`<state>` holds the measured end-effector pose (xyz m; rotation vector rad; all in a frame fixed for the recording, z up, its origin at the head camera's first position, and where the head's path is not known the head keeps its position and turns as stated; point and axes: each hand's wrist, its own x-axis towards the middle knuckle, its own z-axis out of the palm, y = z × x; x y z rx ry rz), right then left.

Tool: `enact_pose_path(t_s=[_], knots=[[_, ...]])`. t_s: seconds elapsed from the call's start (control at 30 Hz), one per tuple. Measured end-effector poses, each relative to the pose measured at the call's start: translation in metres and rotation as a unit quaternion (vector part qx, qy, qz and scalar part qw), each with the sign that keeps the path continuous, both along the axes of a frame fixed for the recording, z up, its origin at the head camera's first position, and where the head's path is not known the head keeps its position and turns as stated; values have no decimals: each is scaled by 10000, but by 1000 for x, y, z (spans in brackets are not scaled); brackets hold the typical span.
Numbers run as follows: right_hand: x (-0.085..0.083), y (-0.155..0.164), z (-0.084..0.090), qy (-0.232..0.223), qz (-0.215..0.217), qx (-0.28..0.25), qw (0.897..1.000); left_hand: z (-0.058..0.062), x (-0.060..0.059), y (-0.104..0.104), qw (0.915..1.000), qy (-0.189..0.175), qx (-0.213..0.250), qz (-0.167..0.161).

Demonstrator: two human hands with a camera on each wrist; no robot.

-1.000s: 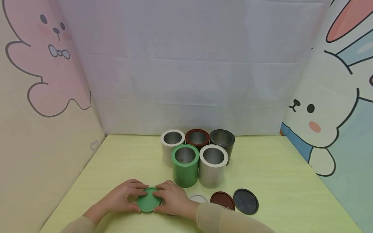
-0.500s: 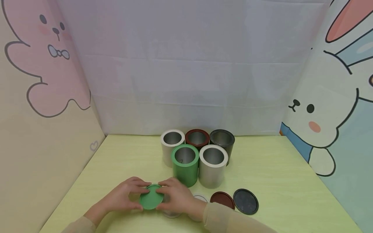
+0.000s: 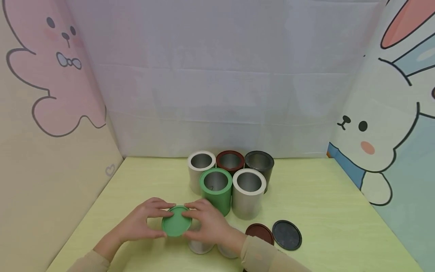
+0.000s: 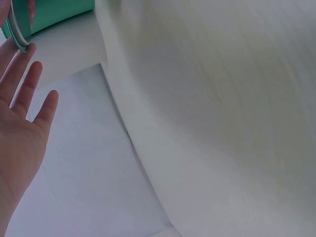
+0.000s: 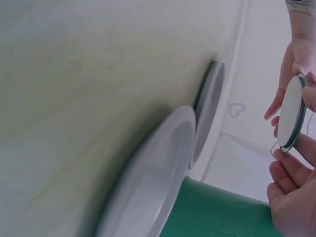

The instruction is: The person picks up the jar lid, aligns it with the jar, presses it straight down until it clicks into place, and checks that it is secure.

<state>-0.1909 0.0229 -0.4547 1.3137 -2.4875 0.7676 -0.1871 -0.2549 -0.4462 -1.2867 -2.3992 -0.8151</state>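
Observation:
Both hands hold a round green lid (image 3: 177, 223) above the table, in front of the open cans. My left hand (image 3: 144, 221) pinches its left edge between thumb and fingers, and my right hand (image 3: 211, 223) pinches the right edge. In the right wrist view the lid's pale underside (image 5: 290, 112) shows, with fingers on its rim from both sides. The left wrist view catches only the lid's edge (image 4: 19, 30) at the fingertips. Just behind the right hand stands a green can (image 3: 216, 200), open at the top.
Around the green can stand a white can (image 3: 200, 179), a dark red can (image 3: 230, 161), a black can (image 3: 259, 162) and a second white can (image 3: 248, 198). White lids (image 3: 201, 247), partly behind the right hand, a dark red lid (image 3: 259, 231) and a black lid (image 3: 287, 235) lie in front.
Both hands have raised the green lid off the table and moved it slightly right and toward the cans. A white lid beneath the right hand shows more. The cans have stayed put.

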Motion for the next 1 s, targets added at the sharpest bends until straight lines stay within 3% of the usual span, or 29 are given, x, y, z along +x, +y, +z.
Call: enact_pose_path(t_s=[0.13,0.27,0.53,1.0], knots=[[-1,1,5,170,-16,-167,9997,6,-1,0,10000,94,2,-34],[-2,2,10,367,-74,-248,9990,12,-2,0,10000,-55,66,-12],[0,4,22,265,-72,-623,9977,19,-3,4,9993,-174,339,-68],[3,12,42,405,-26,-919,9949,34,-7,12,9961,245,728,-438]])
